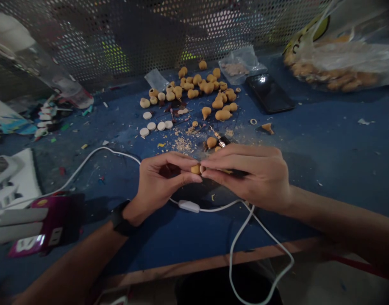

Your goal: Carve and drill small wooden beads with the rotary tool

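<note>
My left hand [164, 173] pinches a small tan gourd [195, 169] between thumb and fingers, in front of me above the table. Against the gourd's right end, the fingertips of my right hand [250, 171] close on a small pale round piece [202, 169]. A pen-like tool [222, 140] with a metal tip and dark body shows behind my right hand; whether that hand grips it is hidden. Just beyond my fingers lies another gourd [211, 142], near pale shavings [183, 145].
Many small gourds [208, 87] cluster at the back, with white discs [161, 126] to their left. A phone [270, 94], a bag of gourds [337, 67] and a small plastic bag [240, 65] lie right. A white cable [188, 206] loops beneath my hands. A purple box [54, 226] sits left.
</note>
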`<state>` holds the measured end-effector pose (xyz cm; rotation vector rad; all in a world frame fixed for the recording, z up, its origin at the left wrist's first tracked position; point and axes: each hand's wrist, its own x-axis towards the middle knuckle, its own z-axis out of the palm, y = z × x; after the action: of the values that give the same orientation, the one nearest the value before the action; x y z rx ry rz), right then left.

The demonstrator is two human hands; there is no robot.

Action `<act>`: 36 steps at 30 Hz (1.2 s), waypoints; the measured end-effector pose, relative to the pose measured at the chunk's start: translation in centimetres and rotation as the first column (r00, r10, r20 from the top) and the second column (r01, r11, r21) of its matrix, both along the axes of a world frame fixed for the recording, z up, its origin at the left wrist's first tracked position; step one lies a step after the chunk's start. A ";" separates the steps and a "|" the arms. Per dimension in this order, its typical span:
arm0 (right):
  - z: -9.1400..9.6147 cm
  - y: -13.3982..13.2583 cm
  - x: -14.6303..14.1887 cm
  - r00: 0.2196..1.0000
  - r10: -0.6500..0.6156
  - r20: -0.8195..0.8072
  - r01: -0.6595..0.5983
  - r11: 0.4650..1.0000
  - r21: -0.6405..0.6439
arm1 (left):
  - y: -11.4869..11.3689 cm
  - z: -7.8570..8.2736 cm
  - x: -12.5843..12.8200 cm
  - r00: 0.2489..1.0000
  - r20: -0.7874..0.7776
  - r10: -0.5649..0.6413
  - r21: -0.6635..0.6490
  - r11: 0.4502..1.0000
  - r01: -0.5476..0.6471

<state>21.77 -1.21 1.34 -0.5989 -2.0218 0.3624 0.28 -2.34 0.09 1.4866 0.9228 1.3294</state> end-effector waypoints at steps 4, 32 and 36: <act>0.0 0.0 0.0 1.000 -0.004 0.017 0.005 1.000 -0.018 | 0.0 0.0 0.0 1.000 -0.012 0.012 0.000 1.000 -0.012; -0.6 0.3 0.0 0.999 0.018 -0.029 -0.019 1.000 -0.013 | -0.1 0.0 0.0 1.000 -0.008 0.004 -0.012 1.000 -0.004; -0.6 0.2 -0.1 1.000 0.011 -0.030 -0.011 1.000 -0.018 | -0.1 -0.1 -0.1 1.000 -0.024 -0.012 -0.014 1.000 0.012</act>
<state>21.66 -1.00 0.72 -0.5903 -1.9963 0.3941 0.15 -2.46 0.01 1.4982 0.9353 1.2961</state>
